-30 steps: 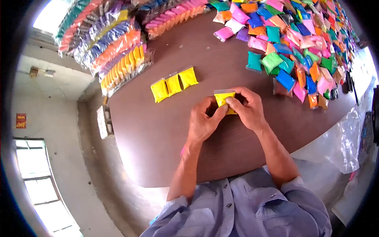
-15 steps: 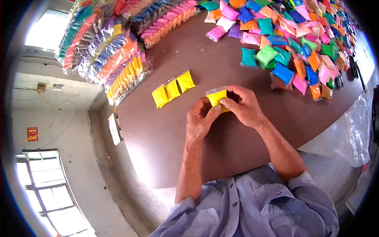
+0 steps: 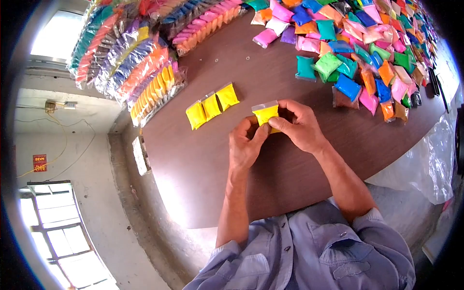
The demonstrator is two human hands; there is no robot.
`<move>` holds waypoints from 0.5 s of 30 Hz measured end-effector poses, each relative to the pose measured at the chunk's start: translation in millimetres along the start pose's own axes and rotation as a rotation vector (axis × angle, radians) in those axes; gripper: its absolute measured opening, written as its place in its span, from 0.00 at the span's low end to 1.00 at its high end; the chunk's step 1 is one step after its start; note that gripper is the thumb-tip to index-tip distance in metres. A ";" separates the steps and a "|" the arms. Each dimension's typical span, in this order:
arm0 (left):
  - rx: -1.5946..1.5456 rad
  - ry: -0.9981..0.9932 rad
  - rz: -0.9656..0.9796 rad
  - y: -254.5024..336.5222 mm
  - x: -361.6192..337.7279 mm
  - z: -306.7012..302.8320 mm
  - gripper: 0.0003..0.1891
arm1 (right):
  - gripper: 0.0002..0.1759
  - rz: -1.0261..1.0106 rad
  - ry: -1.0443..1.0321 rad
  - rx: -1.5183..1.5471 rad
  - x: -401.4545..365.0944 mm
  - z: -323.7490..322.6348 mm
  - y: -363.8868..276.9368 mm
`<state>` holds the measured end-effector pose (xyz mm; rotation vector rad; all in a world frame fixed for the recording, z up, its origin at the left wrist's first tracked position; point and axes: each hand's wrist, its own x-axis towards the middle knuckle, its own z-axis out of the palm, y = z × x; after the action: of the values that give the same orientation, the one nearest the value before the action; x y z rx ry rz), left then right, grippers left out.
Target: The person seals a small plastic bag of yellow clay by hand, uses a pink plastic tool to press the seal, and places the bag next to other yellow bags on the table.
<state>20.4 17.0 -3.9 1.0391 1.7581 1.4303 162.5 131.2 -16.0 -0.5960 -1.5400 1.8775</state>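
Pinching a small yellow powder packet point(image 3: 266, 115) with a clear sealed top, the left hand point(image 3: 245, 145) and right hand point(image 3: 298, 127) hold it between thumbs and fingers point(image 3: 278, 124) just above the brown counter point(image 3: 290, 174), near three matching yellow packets point(image 3: 211, 106).
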 end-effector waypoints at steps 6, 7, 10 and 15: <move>-0.110 -0.055 -0.097 18.7 -4.4 2.5 0.13 | 0.17 0.003 -0.004 -0.037 0.4 -2.4 -7.6; -0.089 -0.044 -0.098 19.1 -4.1 3.1 0.12 | 0.17 0.004 -0.006 -0.037 0.8 -1.4 -5.5; -0.044 -0.013 -0.091 15.3 -1.7 3.7 0.12 | 0.17 -0.039 -0.006 -0.016 0.7 0.8 0.6; -0.043 0.020 -0.056 10.1 -2.6 3.8 0.12 | 0.17 0.011 -0.017 -0.050 -1.7 -1.5 -4.1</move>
<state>26.7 17.5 5.2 0.9486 1.7488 1.4424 165.5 131.6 -12.4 -0.6131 -1.6016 1.8613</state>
